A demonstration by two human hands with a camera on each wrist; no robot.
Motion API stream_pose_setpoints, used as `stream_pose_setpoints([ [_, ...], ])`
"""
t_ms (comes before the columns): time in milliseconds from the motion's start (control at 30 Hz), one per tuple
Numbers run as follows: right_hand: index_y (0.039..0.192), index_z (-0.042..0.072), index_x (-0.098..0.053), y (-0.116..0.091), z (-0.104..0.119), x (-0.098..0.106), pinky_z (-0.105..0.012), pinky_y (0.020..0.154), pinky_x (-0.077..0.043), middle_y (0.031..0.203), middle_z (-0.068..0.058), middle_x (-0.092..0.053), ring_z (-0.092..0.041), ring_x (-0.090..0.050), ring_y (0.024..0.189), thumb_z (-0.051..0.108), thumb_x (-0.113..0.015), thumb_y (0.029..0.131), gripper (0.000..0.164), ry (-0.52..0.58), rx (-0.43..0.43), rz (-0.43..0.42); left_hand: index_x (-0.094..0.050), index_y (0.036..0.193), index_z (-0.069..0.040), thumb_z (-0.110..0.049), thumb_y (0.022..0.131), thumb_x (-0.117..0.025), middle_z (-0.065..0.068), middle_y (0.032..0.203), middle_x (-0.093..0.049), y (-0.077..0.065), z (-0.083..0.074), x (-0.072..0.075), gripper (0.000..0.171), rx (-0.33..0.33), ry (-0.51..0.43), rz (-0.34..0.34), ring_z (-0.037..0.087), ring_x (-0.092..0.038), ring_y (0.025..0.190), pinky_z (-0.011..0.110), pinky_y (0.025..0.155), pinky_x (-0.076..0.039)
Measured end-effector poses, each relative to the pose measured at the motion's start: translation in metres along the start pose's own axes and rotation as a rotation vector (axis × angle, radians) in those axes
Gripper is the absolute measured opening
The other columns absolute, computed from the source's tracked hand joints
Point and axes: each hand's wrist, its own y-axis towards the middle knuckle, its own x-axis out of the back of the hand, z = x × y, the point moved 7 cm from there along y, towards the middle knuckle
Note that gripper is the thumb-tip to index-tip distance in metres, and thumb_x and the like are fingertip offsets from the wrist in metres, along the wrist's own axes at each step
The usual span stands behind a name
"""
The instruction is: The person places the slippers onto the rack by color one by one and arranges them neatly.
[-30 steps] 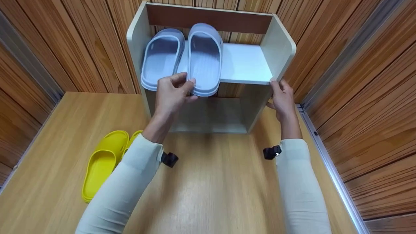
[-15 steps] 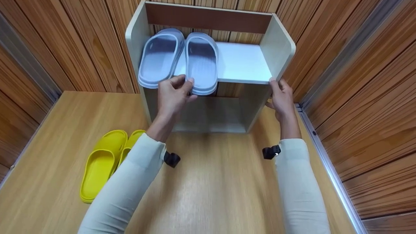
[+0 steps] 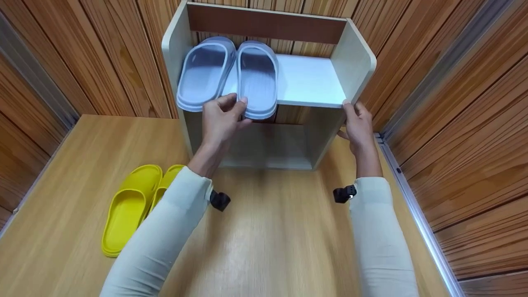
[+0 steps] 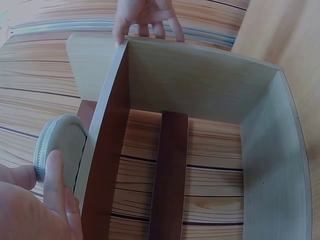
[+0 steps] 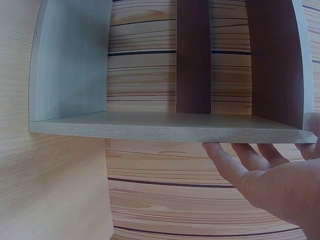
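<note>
On the upper left of a small pale shoe rack (image 3: 354,62) stands a pair of light grey-lavender clog slippers, toes toward the back. My left hand (image 3: 216,119) pinches the heel end of the right-hand grey slipper (image 3: 259,80) between thumb and fingers. Its underside rim shows in the left wrist view, the grey slipper (image 4: 71,142) jutting over the shelf's front edge. Close beside it lies the left-hand grey slipper (image 3: 203,76). My right hand (image 3: 359,126) grips the rack's right side panel, thumb at the shelf's front corner, fingers against the outer face (image 5: 165,134).
A yellow slipper (image 3: 123,216) stands on the wooden floor (image 3: 264,239) at the left, its mate (image 3: 167,179) partly behind my left sleeve. Wood-plank walls rise behind the rack and on both sides. A brown rail (image 3: 264,22) crosses the rack's back.
Since a second ago, the right-hand grey slipper has come down flat on the shelf and shifted slightly left, my left hand still holding it. My right hand stays in place.
</note>
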Motion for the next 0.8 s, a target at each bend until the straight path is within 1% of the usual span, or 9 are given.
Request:
stream_pose_setpoints([
  [33, 0.136, 0.020, -0.044, 0.000, 0.000, 0.000, -0.063, 0.103, -0.033, 0.141, -0.016, -0.037, -0.037, -0.039, 0.131, 0.038, -0.042, 0.098, 0.042, 0.001, 0.003, 0.000, -0.060, 0.124, -0.008, -0.021, 0.088, -0.065, 0.011, 0.103, -0.061, 0.000, 0.000, 0.000, 0.039, 0.001, -0.006, 0.001, 0.019, -0.064, 0.088, 0.028, 0.074, -0.057],
  [133, 0.138, 0.022, -0.042, -0.001, -0.001, -0.001, -0.062, 0.103, -0.032, 0.143, -0.014, -0.036, -0.036, -0.038, 0.133, 0.038, -0.041, 0.098, 0.043, -0.008, -0.005, 0.003, -0.061, 0.123, -0.009, -0.022, 0.088, -0.065, 0.010, 0.103, -0.060, 0.000, 0.001, 0.000, 0.038, 0.002, -0.006, -0.001, 0.019, -0.063, 0.088, 0.028, 0.074, -0.057],
  [300, 0.141, 0.023, -0.038, -0.001, 0.001, -0.001, -0.061, 0.104, -0.033, 0.145, -0.013, -0.034, -0.035, -0.036, 0.134, 0.038, -0.040, 0.099, 0.045, -0.024, -0.019, 0.004, -0.060, 0.124, -0.009, -0.022, 0.088, -0.064, 0.010, 0.106, -0.060, 0.000, 0.001, 0.000, 0.038, -0.011, -0.025, 0.007, 0.020, -0.062, 0.090, 0.028, 0.075, -0.057],
  [467, 0.143, 0.024, -0.035, -0.001, 0.001, -0.001, -0.060, 0.104, -0.033, 0.148, -0.013, -0.031, -0.035, -0.034, 0.136, 0.040, -0.040, 0.098, 0.048, -0.039, -0.027, 0.009, -0.055, 0.130, -0.009, -0.023, 0.088, -0.064, 0.009, 0.114, -0.058, -0.004, 0.003, 0.003, 0.045, -0.015, -0.036, 0.016, 0.020, -0.062, 0.096, 0.029, 0.076, -0.057],
  [600, 0.144, 0.025, -0.034, -0.001, 0.002, -0.002, -0.061, 0.105, -0.032, 0.149, -0.012, -0.029, -0.036, -0.032, 0.136, 0.040, -0.040, 0.098, 0.049, -0.036, -0.028, 0.010, -0.053, 0.132, -0.011, -0.025, 0.087, -0.065, 0.007, 0.123, -0.056, -0.009, 0.002, 0.007, 0.049, -0.006, -0.035, 0.031, 0.020, -0.059, 0.105, 0.032, 0.075, -0.057],
  [700, 0.143, 0.026, -0.035, 0.000, 0.002, -0.001, -0.061, 0.105, -0.032, 0.149, -0.012, -0.030, -0.035, -0.032, 0.137, 0.040, -0.041, 0.098, 0.048, -0.020, -0.032, 0.008, -0.052, 0.133, -0.015, -0.028, 0.087, -0.066, 0.005, 0.129, -0.056, -0.014, 0.000, 0.010, 0.051, -0.023, 0.017, 0.050, 0.018, -0.057, 0.110, 0.035, 0.076, -0.057],
  [800, 0.143, 0.027, -0.036, 0.002, -0.001, 0.000, -0.061, 0.104, -0.032, 0.148, -0.012, -0.032, -0.035, -0.033, 0.136, 0.040, -0.042, 0.098, 0.047, -0.010, -0.028, 0.005, -0.052, 0.134, -0.019, -0.034, 0.087, -0.065, 0.002, 0.130, -0.057, -0.020, -0.001, 0.011, 0.051, -0.078, 0.118, 0.083, 0.016, -0.058, 0.110, 0.036, 0.079, -0.057],
])
